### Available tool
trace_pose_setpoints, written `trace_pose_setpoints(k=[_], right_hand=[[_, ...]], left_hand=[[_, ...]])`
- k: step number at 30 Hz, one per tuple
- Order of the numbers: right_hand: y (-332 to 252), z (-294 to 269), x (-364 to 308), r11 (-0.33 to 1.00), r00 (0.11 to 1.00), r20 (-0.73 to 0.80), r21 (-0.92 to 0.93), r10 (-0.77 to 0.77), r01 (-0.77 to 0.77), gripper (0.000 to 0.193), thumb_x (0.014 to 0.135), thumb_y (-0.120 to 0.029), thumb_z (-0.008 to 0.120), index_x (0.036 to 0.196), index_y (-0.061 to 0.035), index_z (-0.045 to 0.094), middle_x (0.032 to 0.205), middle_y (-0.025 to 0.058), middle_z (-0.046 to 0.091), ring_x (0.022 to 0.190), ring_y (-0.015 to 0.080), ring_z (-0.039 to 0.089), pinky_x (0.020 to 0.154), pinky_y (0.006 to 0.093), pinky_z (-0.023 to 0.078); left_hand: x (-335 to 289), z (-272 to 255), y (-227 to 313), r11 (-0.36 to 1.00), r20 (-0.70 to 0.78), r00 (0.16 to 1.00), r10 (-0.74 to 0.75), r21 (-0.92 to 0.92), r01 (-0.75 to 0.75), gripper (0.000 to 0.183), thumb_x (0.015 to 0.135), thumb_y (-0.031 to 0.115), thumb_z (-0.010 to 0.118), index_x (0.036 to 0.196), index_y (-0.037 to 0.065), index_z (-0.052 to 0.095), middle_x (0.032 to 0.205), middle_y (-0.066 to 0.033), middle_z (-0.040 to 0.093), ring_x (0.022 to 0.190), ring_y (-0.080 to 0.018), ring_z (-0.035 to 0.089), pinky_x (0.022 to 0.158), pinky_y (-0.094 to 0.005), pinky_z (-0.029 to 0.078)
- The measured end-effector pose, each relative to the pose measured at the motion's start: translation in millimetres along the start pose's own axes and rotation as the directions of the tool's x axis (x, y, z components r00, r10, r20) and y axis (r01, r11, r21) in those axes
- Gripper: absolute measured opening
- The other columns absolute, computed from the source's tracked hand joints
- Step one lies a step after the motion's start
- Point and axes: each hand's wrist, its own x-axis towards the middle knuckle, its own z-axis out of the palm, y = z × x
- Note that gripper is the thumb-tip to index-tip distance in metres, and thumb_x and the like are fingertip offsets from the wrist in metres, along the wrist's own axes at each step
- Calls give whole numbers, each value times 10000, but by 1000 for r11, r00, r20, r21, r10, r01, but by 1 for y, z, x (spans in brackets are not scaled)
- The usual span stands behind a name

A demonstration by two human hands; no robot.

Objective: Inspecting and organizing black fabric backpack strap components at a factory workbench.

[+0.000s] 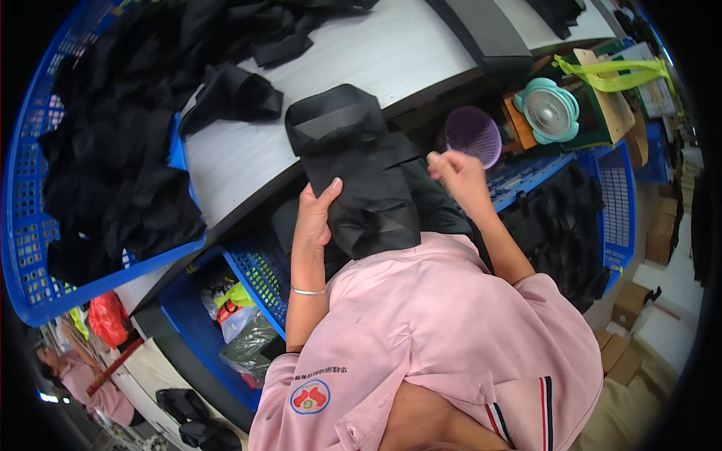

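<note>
A black sewn fabric piece (366, 177) lies over my lap and against the table's front edge. Its far end stands up in a boxy fold with a greyish inner face. My left hand (319, 210) is closed on its left side, thumb on top and the other fingers mostly underneath. To the right of the fabric, my right hand (460, 177) is raised with its fingers curled in and pinched together. A narrow black edge of the cloth runs toward those fingertips, but what they hold, if anything, is too small to make out.
A blue basket (30, 248) heaped with black fabric (113, 165) stands left on the white table (244, 165). Another blue crate (617, 199) of black pieces is at my right. Beyond are a purple basket (472, 134) and a teal fan (547, 110). A person (83, 372) works far left.
</note>
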Motion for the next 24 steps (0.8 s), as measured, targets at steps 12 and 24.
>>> trace_pose_setpoints(k=[12, 24], right_hand=[[52, 31, -19, 949, 998, -30, 309, -62, 68, 353, 828, -222, 785, 975, 61, 634, 809, 96, 665, 762, 137, 558, 714, 343, 475], [242, -151, -184, 599, 498, -608, 775, 618, 203, 332, 1011, -283, 476, 978, -39, 699, 1006, 121, 700, 893, 189, 625, 841, 346, 538]], left_hand=[[-15, 55, -11, 965, 87, 995, 58, 251, -78, 402, 976, 99, 628, 1345, -33, 542, 1257, -116, 647, 1110, -198, 631, 1007, -306, 471], [2, 14, -52, 868, 69, 964, -257, 456, 198, 431, 999, 219, 603, 1367, 8, 522, 1281, -148, 635, 1047, -215, 683, 817, -306, 594]])
